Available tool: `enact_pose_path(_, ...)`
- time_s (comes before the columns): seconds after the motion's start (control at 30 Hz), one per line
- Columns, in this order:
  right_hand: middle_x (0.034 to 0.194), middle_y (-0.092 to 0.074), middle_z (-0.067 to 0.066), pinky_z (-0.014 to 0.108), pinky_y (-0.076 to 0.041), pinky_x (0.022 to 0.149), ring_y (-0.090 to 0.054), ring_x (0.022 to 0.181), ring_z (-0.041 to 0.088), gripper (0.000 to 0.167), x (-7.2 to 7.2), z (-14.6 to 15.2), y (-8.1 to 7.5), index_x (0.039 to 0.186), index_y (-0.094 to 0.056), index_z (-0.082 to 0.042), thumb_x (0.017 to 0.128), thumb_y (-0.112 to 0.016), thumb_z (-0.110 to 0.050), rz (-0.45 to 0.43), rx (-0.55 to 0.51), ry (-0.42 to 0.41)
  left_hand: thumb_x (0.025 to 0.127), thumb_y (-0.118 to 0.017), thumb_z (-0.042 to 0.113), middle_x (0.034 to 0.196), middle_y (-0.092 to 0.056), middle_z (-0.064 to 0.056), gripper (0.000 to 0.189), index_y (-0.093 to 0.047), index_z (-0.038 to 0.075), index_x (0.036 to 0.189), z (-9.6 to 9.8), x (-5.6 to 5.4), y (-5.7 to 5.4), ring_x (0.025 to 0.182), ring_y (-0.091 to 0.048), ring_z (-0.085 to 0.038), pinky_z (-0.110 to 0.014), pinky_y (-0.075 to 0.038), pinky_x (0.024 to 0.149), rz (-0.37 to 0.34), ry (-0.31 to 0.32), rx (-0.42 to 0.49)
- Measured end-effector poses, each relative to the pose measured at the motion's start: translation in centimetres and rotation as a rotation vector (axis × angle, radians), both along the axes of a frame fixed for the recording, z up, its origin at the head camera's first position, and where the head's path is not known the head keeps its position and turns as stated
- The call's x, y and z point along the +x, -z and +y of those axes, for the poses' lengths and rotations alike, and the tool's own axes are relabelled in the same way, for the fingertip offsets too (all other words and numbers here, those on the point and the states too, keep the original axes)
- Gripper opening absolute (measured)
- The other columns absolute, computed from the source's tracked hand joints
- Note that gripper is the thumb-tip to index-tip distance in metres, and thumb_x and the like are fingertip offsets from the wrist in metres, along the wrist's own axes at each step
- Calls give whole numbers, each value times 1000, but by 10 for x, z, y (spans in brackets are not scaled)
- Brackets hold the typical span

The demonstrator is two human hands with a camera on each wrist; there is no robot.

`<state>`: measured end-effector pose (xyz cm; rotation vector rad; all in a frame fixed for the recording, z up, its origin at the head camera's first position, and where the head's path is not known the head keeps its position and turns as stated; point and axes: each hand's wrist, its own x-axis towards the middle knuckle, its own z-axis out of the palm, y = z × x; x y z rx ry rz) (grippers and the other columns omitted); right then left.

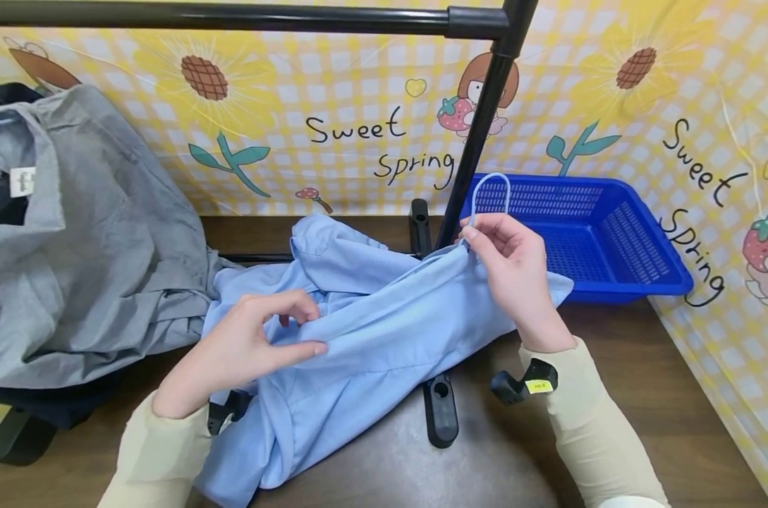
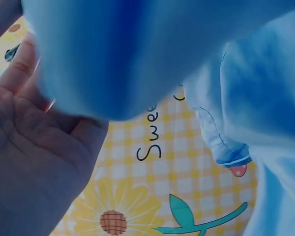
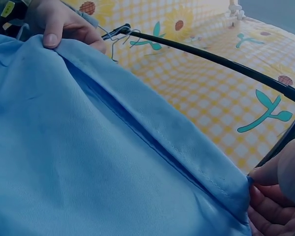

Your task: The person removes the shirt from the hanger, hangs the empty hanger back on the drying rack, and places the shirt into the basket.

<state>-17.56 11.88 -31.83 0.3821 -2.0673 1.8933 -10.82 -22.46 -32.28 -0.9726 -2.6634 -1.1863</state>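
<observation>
Pale-blue cloth shirt [image 1: 384,331] and thin, pale, hook-topped hanger [image 1: 491,175].
Right grip [image 1: 513,259] is pinching both; from it the shirt's long axis is running down-left, past the left grip [image 1: 252,342], resting loosely parted on the cloth.

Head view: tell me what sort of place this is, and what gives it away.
Likely a small corner for hanging clothes, perhaps staged: it has a black garment rack, a light-blue shirt with a hanger, and a sunflower-print backdrop.
</observation>
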Motion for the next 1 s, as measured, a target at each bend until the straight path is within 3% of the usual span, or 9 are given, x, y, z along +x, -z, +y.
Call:
enact_pose_path(0.27,108,-71,9,26,-53,79,-65,87,22,15,0,2,0,109,-70,2,100,-67,-10,-43,-16,13,77,-92,13,95,-70,15,33,-73,28,99,-10,4,-4,87,-64,-10,-25,-49,80,81,6,65)
enact_pose_path(0.4,107,-71,10,25,-53,78,-65,85,21,14,0,2,2,108,-70,2,99,-68,-10,-53,-32,18,76,-91,9,94,-71,14,33,-73,28,98,-12,5,-6,88,-66,-11,-21,-49,82,89,22,62)
enact_pose_path(0.73,107,-72,10,26,-54,78,-66,85,22,16,5,2,6,108,-70,1,99,-68,-11,-65,-8,78,80,-87,4,97,-73,13,30,-77,27,97,-15,2,-5,92,-70,-12,-20,-52,81,53,139,36)
enact_pose_path(1.0,103,-72,10,26,-54,78,-66,83,22,18,9,-1,8,111,-70,2,100,-68,-13,-63,10,95,78,-90,9,98,-72,11,27,-75,27,93,-16,4,-3,91,-69,-13,-21,-51,83,8,227,44)
